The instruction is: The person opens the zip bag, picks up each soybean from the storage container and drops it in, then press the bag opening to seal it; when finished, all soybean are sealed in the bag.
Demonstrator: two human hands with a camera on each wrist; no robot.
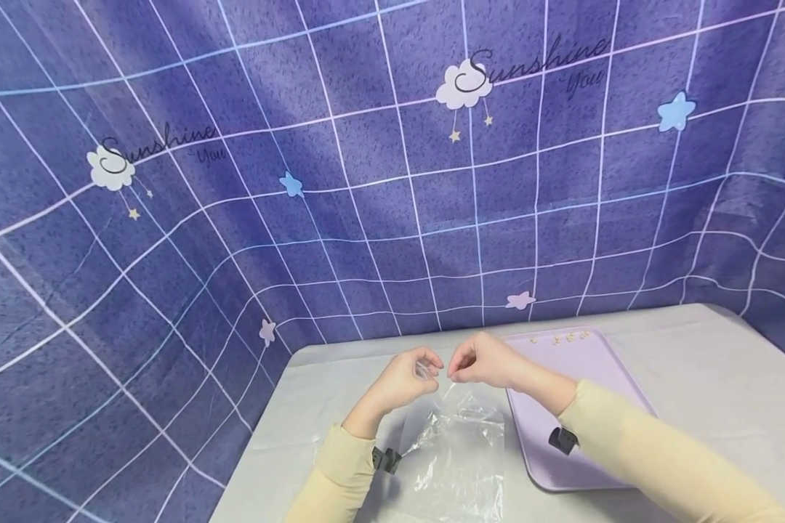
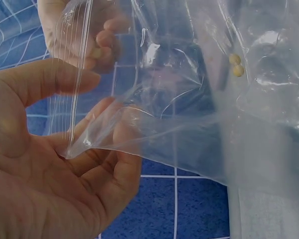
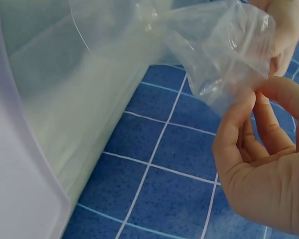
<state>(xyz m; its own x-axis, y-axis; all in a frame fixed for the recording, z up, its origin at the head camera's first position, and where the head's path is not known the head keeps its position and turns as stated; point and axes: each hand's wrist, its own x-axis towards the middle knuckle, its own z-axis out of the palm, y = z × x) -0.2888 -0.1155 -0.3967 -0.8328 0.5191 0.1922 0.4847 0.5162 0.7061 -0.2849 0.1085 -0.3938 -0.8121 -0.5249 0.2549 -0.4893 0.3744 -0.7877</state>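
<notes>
Pinching the clear zip bag [image 1: 461, 436] by its top above the table [image 1: 693, 378], the left hand [image 1: 402, 381] and right hand [image 1: 480, 361] met. Only the left wrist view showed two small beads [image 2: 235, 64] behind the plastic; only the head view showed the lilac tray [image 1: 562, 450].

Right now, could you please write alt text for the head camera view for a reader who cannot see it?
Two hands, the left hand and right hand, pinch the top of a clear plastic bag above a grey table. A lilac tray with a few small beads near its far edge lies beside the right forearm, before a blue grid-patterned backdrop.
</notes>
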